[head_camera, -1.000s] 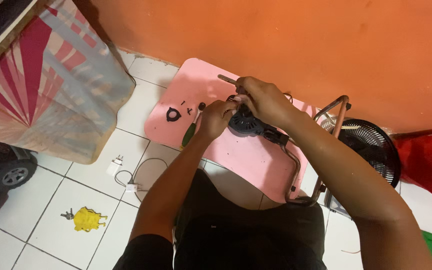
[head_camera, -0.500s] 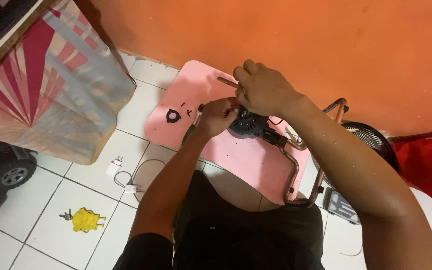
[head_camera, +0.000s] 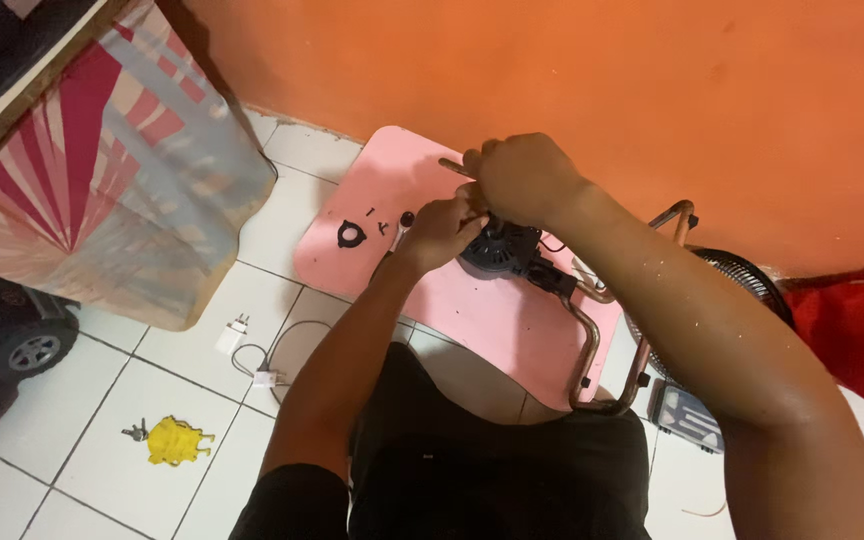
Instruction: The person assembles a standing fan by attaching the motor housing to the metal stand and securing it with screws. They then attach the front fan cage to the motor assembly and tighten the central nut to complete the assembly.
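Note:
A dark round fan motor [head_camera: 498, 252] lies on a pink board [head_camera: 472, 315], fixed to a bent copper-coloured tube frame [head_camera: 590, 345]. My right hand [head_camera: 524, 180] is closed over the motor's far side, and a tube end [head_camera: 449, 164] sticks out past its fingers. My left hand [head_camera: 439, 228] pinches at the motor's left edge, fingertips touching the right hand. What the fingers hold between them is hidden.
On the board's left lie a black ring part [head_camera: 350, 234], small screws [head_camera: 372, 212] and a black knob [head_camera: 407, 217]. A fan grille [head_camera: 747, 280] stands right. On the tiles are a white charger [head_camera: 234, 333], a yellow keychain toy [head_camera: 174, 440] and a toy car [head_camera: 2, 345].
My right hand lifted off the motor, then came back down and closed over it. The motor and frame shifted slightly right. My left hand stayed at the motor's edge.

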